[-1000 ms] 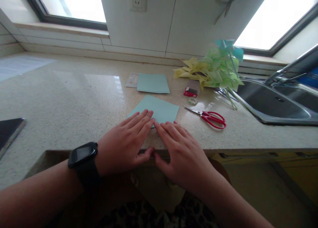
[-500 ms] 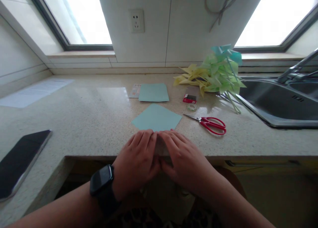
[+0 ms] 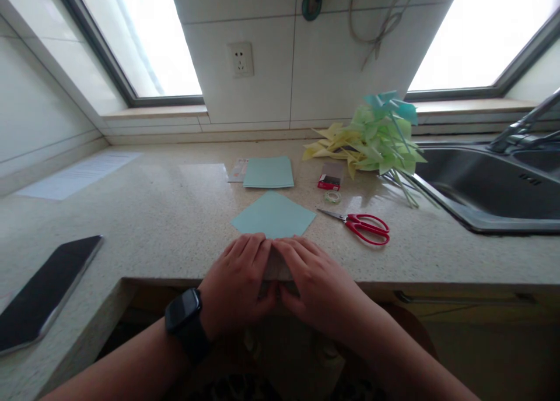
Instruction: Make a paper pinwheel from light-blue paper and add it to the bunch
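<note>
A light blue sheet of paper lies on the counter, turned with one corner pointing away from me. Its near part is hidden by my fingers, where it looks folded. My left hand, with a black watch on the wrist, presses its bunched fingertips on the paper's near edge. Beside it, my right hand does the same, its fingers together and almost touching the left ones. Both thumbs hang low by the counter's front edge. Right of the sheet lie scissors with red handles, blades pointing left.
Behind the sheet sits a stack of light blue paper. A small red-and-black box and a tape roll are near the scissors. Paper pinwheels lie by the sink. A phone and printed sheet are at left.
The camera view has tilted up slightly, so everything sits lower in the picture. Both hands stay on the near edge of the paper, with their fingertips marginally closer together.
</note>
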Demonstrator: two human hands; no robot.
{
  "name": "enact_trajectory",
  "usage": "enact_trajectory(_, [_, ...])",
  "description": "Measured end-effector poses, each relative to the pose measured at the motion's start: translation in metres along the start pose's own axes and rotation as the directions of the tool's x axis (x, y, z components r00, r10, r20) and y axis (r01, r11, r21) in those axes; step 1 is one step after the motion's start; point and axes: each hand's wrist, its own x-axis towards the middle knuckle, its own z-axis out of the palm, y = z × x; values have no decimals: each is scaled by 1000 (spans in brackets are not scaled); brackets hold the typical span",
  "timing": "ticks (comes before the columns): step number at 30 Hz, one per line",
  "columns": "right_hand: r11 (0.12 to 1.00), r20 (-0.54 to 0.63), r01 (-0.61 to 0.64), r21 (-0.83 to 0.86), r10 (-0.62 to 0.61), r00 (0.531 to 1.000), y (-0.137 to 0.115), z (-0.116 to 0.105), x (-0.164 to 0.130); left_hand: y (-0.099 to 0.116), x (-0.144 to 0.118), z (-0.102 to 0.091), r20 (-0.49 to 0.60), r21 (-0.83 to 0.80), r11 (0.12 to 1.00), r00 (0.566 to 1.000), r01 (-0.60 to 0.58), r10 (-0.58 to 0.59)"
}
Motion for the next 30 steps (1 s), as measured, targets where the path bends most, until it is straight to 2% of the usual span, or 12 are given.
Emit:
enact_trajectory(5, [1000, 16, 8, 13, -9, 1000, 0, -4, 0, 4, 0, 3, -38, 10, 1000, 999, -22, 23])
enact_trajectory(9, [1000, 25, 12, 17, -12, 1000, 4, -6, -11, 16, -6, 9, -93, 37, 998, 994, -52, 55])
enact_trajectory(12, [998, -2, 63, 8, -63, 998, 9, -7, -23, 27, -10, 17, -163, 73, 996, 985, -51, 63])
enact_trajectory(18, [988, -142, 114, -102, -128, 982, 20, -1, -38, 41, -17, 34, -311, 149, 989, 950, 15, 33])
enact_trajectory(25, [986, -149, 105, -128, -124, 981, 24, -2, -42, 55, -20, 45, -408, 139, 981, 911, 133, -66])
enact_trajectory(30, [986, -111, 79, -147, -96, 989, 23, -2, -43, 56, -15, 45, -406, 102, 980, 907, 170, -115])
